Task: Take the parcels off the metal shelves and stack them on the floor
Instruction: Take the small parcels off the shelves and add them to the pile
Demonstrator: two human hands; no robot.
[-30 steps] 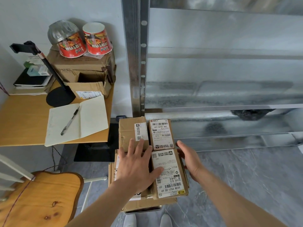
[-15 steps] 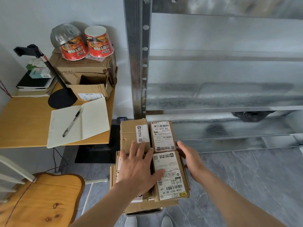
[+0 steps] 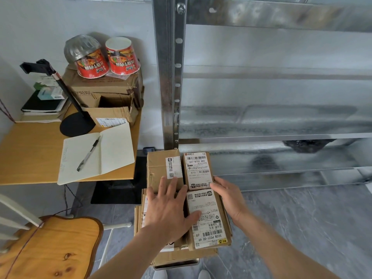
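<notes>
Parcels (image 3: 207,218) stacked on floor (image 3: 302,228) at 6 o'clock. Left hand (image 3: 169,210) lies flat on top, fingers (image 3: 173,184) spread; right hand (image 3: 229,198) presses stack's 3 o'clock side, fingers straight.

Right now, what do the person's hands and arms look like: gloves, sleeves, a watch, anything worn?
Nothing worn shows. The left hand and right hand are bare: no gloves, rings or tape. Neither wrist carries a watch or band. The left forearm and right forearm are uncovered down to the frame's lower edge; no sleeve is in view.
</notes>
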